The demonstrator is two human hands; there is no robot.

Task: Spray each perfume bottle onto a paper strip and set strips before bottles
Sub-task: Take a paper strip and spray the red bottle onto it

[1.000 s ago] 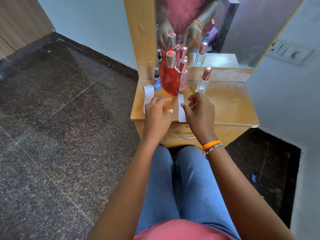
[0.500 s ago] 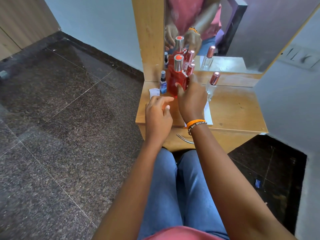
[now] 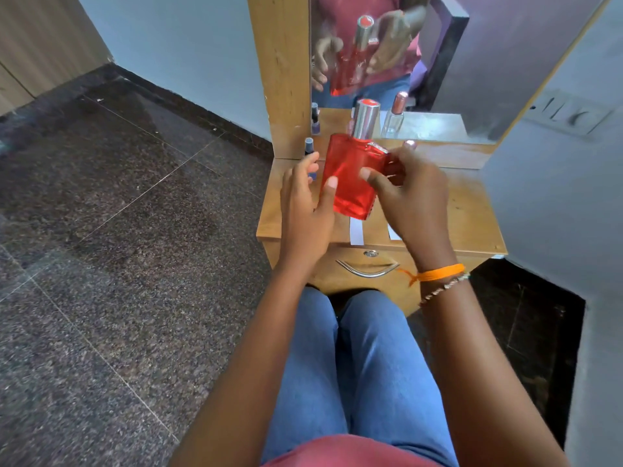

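A big red perfume bottle (image 3: 350, 176) with a silver cap hangs lifted above the wooden dressing table (image 3: 472, 210). My right hand (image 3: 408, 193) grips its right side. My left hand (image 3: 305, 200) touches its left side with thumb and fingers spread. Two white paper strips lie near the table's front edge, one (image 3: 356, 232) under the bottle, another (image 3: 392, 233) half hidden by my right hand. A small blue bottle (image 3: 309, 148) stands at the back left. A rose-capped bottle's top (image 3: 409, 143) peeks out behind my right hand.
A mirror (image 3: 438, 62) rises behind the table and reflects the bottles and hands. The table's drawer with a metal handle (image 3: 367, 269) faces my knees. A grey wall (image 3: 556, 197) stands close on the right; dark stone floor spreads to the left.
My right hand went from the strip to the red bottle, took hold of it and lifted it off the table toward me. My left hand rose to its left side.
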